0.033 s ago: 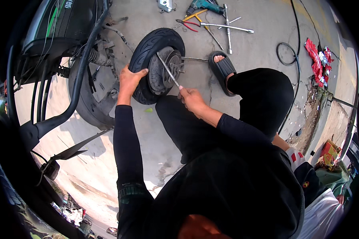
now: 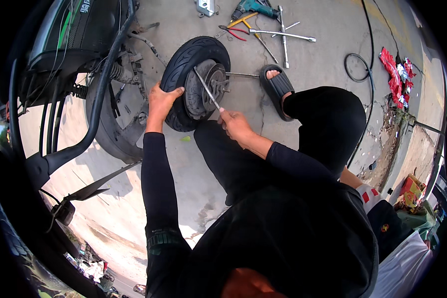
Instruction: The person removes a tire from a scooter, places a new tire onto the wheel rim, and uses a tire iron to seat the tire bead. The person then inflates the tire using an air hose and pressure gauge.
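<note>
My left hand (image 2: 163,102) grips the left side of a black tire (image 2: 181,64) on a grey hub (image 2: 208,99) with a protruding axle. In my right hand (image 2: 236,126) is a long metal lever (image 2: 208,89), its far end at the inner edge of the tire. A second metal bar (image 2: 243,74) sticks out rightward from the wheel toward my sandaled foot (image 2: 277,88). The lower rim of the tire lies close to my bent left leg.
A scooter body (image 2: 54,54) stands left with a dismounted-looking grey part (image 2: 104,119). Beyond me lie a drill (image 2: 253,9), pliers (image 2: 236,32) and a cross wrench (image 2: 284,44). A hose (image 2: 355,74) and red wrappers (image 2: 392,74) lie right. Bags (image 2: 409,218) are at lower right.
My right hand with the lever has shifted very slightly toward me and to the left; the tire sits a touch lower. Otherwise the view is nearly the same.
</note>
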Demonstrator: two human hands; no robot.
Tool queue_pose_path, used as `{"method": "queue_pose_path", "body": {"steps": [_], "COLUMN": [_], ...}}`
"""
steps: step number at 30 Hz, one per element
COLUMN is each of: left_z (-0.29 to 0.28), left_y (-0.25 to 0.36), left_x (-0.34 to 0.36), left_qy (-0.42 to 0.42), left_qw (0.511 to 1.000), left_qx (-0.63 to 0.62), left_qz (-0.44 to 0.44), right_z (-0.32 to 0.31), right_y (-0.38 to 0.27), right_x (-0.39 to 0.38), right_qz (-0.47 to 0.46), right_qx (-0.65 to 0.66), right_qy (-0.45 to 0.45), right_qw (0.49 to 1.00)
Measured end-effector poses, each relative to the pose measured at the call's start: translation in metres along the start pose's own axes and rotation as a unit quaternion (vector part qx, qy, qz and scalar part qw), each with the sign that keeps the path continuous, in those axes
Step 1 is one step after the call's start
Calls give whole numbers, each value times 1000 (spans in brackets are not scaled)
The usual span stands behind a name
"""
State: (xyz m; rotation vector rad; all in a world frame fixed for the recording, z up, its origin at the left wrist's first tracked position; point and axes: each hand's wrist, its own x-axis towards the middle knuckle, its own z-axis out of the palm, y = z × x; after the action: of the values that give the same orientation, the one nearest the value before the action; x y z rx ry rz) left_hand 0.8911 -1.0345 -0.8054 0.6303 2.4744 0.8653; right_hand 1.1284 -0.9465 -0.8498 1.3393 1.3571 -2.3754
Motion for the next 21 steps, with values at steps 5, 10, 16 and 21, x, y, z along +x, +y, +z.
{"method": "queue_pose_path", "body": {"steps": [5, 10, 16, 21], "left_z": [-1, 0, -11, -4], "left_y": [-6, 16, -2, 8], "left_x": [-2, 0, 0, 3], "left_qy": [11, -16, 10, -2], "left_qw": [1000, 1000, 1000, 1000], "left_qx": [8, 7, 2, 9], "left_qz": [-9, -20, -10, -12], "right_z": [60, 103, 102, 119], "right_y": [14, 49, 62, 54], "right_x": [-1, 43, 32, 42], "right_qz": [29, -106, -81, -115], "right_qx": [174, 119, 130, 139], "right_qy": [17, 126, 87, 134], "right_qw": [984, 979, 984, 974]}}
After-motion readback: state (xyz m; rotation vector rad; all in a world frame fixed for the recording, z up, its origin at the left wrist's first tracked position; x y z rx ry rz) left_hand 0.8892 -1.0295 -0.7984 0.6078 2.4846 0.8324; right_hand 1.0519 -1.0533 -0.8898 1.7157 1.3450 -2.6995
